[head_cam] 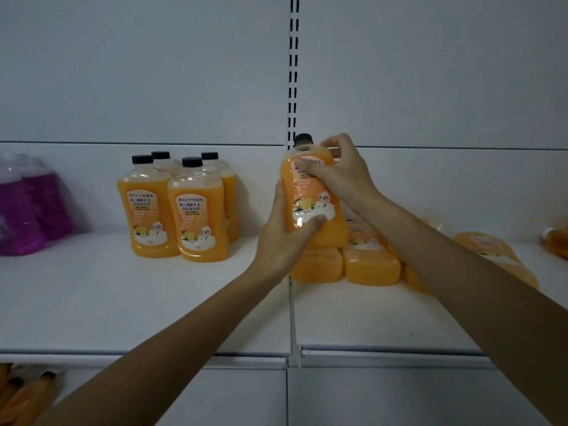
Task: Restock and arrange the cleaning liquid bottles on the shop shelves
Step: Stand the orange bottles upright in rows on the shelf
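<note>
An orange cleaning liquid bottle (pixel 310 198) with a black cap is held upright above the white shelf (pixel 153 296), near the slotted upright. My left hand (pixel 284 238) grips its lower body from the left, thumb across the label. My right hand (pixel 338 167) grips its shoulder near the cap. Several upright orange bottles (pixel 175 210) stand grouped to the left. More orange bottles (pixel 372 259) lie on their sides under and right of the held one, partly hidden by my right arm.
Purple bottles (pixel 27 204) stand at the shelf's far left. Another lying orange bottle (pixel 491 253) and one at the right edge (pixel 558 241) sit on the right shelf. A lower shelf at bottom left holds orange bottles (pixel 21 392). The slotted upright (pixel 293 72) divides the back panels.
</note>
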Motion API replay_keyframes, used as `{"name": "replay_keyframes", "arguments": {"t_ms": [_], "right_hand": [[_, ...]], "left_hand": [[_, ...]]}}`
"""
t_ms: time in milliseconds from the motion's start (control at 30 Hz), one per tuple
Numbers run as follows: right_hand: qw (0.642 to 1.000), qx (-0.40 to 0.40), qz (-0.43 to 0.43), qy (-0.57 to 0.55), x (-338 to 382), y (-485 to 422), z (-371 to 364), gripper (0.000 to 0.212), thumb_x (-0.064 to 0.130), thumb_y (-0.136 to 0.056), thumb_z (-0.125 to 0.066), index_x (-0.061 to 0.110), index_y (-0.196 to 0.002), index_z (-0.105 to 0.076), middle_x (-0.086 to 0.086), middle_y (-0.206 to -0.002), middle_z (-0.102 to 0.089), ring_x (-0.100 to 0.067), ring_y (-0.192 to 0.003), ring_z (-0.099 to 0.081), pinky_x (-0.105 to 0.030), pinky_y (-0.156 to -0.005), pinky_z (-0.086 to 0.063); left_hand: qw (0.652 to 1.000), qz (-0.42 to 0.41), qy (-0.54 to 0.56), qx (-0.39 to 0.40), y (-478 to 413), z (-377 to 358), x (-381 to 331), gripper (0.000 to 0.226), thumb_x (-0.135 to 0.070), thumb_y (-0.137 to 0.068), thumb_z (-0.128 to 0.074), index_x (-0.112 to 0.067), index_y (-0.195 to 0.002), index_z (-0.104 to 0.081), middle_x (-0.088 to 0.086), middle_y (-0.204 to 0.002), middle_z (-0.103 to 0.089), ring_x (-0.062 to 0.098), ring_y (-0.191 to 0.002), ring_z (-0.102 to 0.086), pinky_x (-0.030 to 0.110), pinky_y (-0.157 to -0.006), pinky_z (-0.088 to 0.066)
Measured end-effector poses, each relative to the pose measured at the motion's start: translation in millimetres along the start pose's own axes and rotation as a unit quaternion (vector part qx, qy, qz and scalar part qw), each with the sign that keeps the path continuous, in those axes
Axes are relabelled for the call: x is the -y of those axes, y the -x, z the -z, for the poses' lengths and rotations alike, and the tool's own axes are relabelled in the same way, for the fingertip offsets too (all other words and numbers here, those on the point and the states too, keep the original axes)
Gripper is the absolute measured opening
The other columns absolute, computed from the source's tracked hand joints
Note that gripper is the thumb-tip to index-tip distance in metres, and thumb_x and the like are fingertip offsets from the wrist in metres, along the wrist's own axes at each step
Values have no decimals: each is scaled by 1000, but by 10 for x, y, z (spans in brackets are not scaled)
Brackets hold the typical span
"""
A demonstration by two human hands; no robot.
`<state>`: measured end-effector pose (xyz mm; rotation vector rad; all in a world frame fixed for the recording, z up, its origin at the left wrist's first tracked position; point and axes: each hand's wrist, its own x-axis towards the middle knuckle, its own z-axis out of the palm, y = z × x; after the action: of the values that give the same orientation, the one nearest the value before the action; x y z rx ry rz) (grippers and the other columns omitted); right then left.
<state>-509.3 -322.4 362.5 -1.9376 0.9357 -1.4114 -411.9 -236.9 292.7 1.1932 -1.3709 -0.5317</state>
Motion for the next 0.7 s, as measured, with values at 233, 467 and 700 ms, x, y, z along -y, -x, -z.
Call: {"name": "replay_keyframes", "arguments": {"t_ms": [233,467,700], "right_hand": [[972,229,48,25,186,133,-235,101,26,-69,-82,37,-147,-18,2,-142,-40,-12,-103,-61,-26,-82,-56],[975,202,69,59,72,354,-386,94,24,-66,-84,33,-139,-26,7,-119,-50,-6,-91,-61,-15,-70,-55],[964,152,139,168,-40,307,-657,93,12,-70,-81,33,-141,-24,-2,-139,-31,-16,-115,-45,-25,-87,-49]], "left_hand": [[996,-35,-11,81,175,697,235,84,-20,-87,-59,-44,-141,0,-32,-125,-35,-5,-115,-48,19,-88,-51],[981,-42,-159,99,346,850,383,85,-31,-88,-60,-48,-139,7,-29,-135,-34,-16,-112,-43,5,-88,-38],[882,-47,-448,138,404,1029,577,39,-30,-95,-46,-15,-131,-47,6,-120,-58,20,-106,-56,30,-88,-47]]}}
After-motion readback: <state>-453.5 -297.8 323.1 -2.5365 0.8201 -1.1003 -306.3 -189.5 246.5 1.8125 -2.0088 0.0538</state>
